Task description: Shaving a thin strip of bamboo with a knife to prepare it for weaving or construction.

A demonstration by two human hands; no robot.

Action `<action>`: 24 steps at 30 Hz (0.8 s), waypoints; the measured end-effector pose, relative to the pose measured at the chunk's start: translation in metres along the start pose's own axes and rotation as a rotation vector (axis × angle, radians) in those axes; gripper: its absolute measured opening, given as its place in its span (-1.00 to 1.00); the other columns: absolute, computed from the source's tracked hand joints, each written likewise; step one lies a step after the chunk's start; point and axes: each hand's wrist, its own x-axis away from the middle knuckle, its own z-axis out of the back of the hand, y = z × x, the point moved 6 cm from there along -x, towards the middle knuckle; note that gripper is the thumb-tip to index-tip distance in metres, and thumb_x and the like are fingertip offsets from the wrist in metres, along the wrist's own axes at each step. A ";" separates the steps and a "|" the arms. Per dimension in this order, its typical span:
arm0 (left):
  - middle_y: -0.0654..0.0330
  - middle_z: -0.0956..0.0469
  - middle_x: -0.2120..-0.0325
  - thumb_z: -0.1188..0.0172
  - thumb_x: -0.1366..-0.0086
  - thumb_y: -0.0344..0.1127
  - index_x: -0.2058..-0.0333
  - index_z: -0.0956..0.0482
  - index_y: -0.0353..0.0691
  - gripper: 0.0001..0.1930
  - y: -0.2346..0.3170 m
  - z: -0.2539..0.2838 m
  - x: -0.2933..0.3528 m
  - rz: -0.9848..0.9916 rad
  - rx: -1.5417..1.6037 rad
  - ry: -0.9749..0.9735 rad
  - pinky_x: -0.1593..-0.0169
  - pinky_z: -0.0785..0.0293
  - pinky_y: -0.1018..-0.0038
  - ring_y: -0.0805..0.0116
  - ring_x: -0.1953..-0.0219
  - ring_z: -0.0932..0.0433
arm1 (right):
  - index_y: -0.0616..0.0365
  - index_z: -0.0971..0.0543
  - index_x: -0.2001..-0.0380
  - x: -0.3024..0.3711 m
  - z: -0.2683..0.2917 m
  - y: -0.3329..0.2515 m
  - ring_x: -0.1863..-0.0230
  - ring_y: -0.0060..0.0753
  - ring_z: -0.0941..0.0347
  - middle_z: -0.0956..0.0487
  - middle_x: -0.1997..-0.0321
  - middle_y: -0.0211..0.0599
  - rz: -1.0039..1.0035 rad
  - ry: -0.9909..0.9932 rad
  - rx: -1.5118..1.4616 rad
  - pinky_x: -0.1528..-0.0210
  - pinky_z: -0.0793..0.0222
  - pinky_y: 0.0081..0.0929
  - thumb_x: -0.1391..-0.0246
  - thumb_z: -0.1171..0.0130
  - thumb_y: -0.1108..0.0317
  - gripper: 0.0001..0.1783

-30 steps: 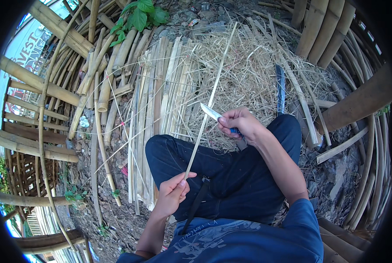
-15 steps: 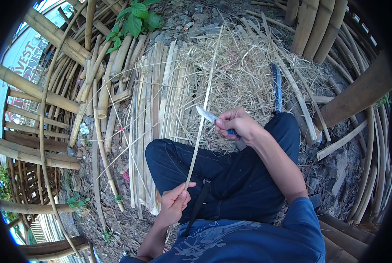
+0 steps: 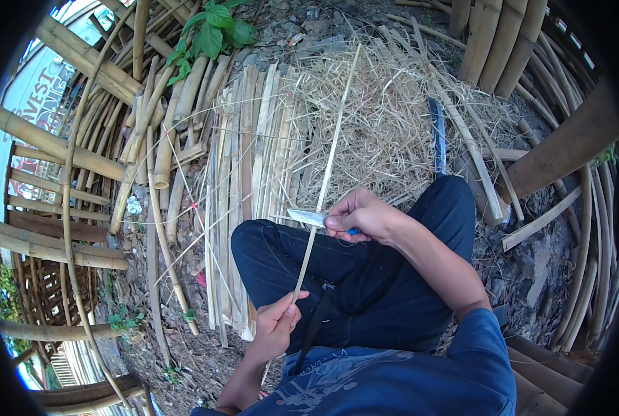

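A long, thin bamboo strip (image 3: 336,132) runs up and away from my lap over a heap of shavings. Its near end is pinched in my left hand (image 3: 275,324), fingers closed round it above my left thigh. My right hand (image 3: 360,217) grips a knife by its blue handle, most of which the fingers hide. The knife's blade (image 3: 307,218) points left and lies across the strip, roughly a third of the way up from my left hand.
Pale shavings (image 3: 385,125) are heaped ahead of my crossed legs. Split bamboo slats (image 3: 246,152) lie in a row to their left. A long dark blade (image 3: 437,135) rests right of the heap. Bamboo poles (image 3: 562,163) lean at the right; a bamboo frame (image 3: 53,142) stands left.
My right hand has drawn the knife down along the strip toward me, and the blade now lies more level. My left hand stays almost in place; the strip's far end has shifted slightly right.
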 end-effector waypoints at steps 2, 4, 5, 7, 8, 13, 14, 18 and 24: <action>0.37 -0.28 0.67 0.16 -0.46 -0.43 -0.07 -0.46 -0.38 -0.69 0.001 0.001 0.000 -0.034 -0.063 0.020 0.60 -0.07 0.68 0.70 0.67 -0.14 | 0.35 -0.59 0.50 0.000 -0.002 0.006 0.79 -0.72 -0.18 -0.44 0.71 -0.39 -0.021 -0.013 -0.059 0.79 0.06 -0.68 -0.14 -0.18 0.41 -0.79; 0.36 -0.28 0.68 0.15 -0.46 -0.44 -0.06 -0.46 -0.38 -0.69 0.001 0.000 -0.002 -0.047 -0.083 0.024 0.60 -0.09 0.67 0.69 0.67 -0.15 | 0.37 -0.58 0.50 0.005 -0.019 0.007 0.80 -0.72 -0.17 -0.44 0.72 -0.37 -0.072 -0.125 0.009 0.79 0.07 -0.68 -0.13 -0.18 0.42 -0.80; 0.36 -0.29 0.68 0.14 -0.45 -0.45 -0.05 -0.47 -0.39 -0.70 0.001 0.000 -0.003 -0.060 -0.105 0.030 0.60 -0.10 0.66 0.68 0.67 -0.16 | 0.38 -0.59 0.49 0.005 -0.022 0.004 0.80 -0.71 -0.17 -0.44 0.72 -0.36 -0.050 -0.110 0.011 0.80 0.07 -0.68 -0.11 -0.19 0.43 -0.81; 0.33 -0.30 0.68 0.13 -0.44 -0.47 -0.05 -0.46 -0.41 -0.70 0.004 0.000 -0.001 -0.061 -0.107 0.021 0.57 -0.13 0.65 0.65 0.66 -0.20 | 0.38 -0.58 0.49 0.004 -0.002 -0.002 0.81 -0.71 -0.16 -0.44 0.72 -0.36 -0.029 -0.056 -0.015 0.80 0.08 -0.68 -0.10 -0.20 0.44 -0.82; 0.31 -0.30 0.69 0.12 -0.43 -0.49 -0.05 -0.45 -0.44 -0.70 0.005 0.000 0.000 -0.063 -0.108 0.016 0.53 -0.17 0.64 0.62 0.64 -0.24 | 0.38 -0.58 0.49 0.004 0.007 -0.005 0.81 -0.71 -0.16 -0.44 0.72 -0.36 -0.008 -0.005 -0.039 0.80 0.08 -0.68 -0.09 -0.21 0.44 -0.82; 0.30 -0.32 0.67 0.11 -0.44 -0.48 -0.04 -0.46 -0.45 -0.71 -0.001 0.001 0.003 -0.064 -0.168 0.039 0.52 -0.18 0.65 0.62 0.63 -0.25 | 0.39 -0.59 0.53 0.006 -0.018 0.005 0.79 -0.70 -0.20 -0.44 0.74 -0.34 -0.059 -0.084 0.016 0.77 0.03 -0.68 -0.10 -0.20 0.43 -0.79; 0.30 -0.32 0.67 0.12 -0.44 -0.48 -0.04 -0.46 -0.45 -0.71 -0.001 0.002 0.003 -0.077 -0.189 0.046 0.52 -0.19 0.65 0.62 0.62 -0.25 | 0.39 -0.59 0.53 0.004 -0.009 0.002 0.79 -0.70 -0.20 -0.44 0.74 -0.34 -0.056 -0.081 0.014 0.77 0.03 -0.68 -0.10 -0.20 0.43 -0.79; 0.29 -0.32 0.66 0.11 -0.44 -0.48 -0.03 -0.47 -0.46 -0.71 0.002 0.002 0.006 -0.058 -0.206 0.041 0.51 -0.19 0.65 0.62 0.62 -0.26 | 0.34 -0.59 0.53 0.002 0.011 -0.006 0.80 -0.71 -0.17 -0.42 0.73 -0.40 -0.016 0.025 -0.038 0.79 0.06 -0.68 -0.10 -0.20 0.44 -0.82; 0.28 -0.34 0.66 0.09 -0.43 -0.49 -0.02 -0.48 -0.47 -0.72 -0.002 0.005 0.011 -0.101 -0.216 0.060 0.50 -0.23 0.64 0.59 0.61 -0.29 | 0.37 -0.60 0.51 0.004 0.016 -0.008 0.80 -0.71 -0.20 -0.43 0.72 -0.40 -0.030 0.022 -0.054 0.79 0.03 -0.69 -0.10 -0.19 0.46 -0.82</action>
